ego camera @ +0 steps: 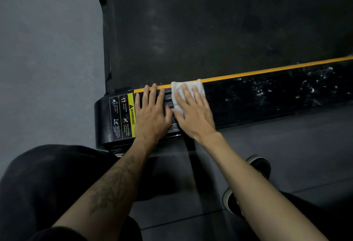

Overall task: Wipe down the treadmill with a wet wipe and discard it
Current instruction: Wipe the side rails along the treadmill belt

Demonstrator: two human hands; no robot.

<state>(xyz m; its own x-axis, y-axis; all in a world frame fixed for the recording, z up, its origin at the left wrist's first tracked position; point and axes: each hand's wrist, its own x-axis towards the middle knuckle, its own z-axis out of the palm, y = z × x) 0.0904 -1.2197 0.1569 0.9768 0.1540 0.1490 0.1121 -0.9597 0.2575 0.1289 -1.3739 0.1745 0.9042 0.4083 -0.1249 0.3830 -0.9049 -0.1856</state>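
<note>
Near the treadmill (210, 30) side rail's (267, 95) end, pressing the wet wipe (178, 95) flat under the right hand (193, 110), bracing with the left hand (150, 114), both open-fingered; probably midway, speckled rail and discarding remaining

My one head camera looks steeply down, close over the black rubber-belted treadmill deck (210, 30) and grey floor (47, 49).

wet wipe (183, 95) half hidden, label text (122, 118) unreadable
</note>
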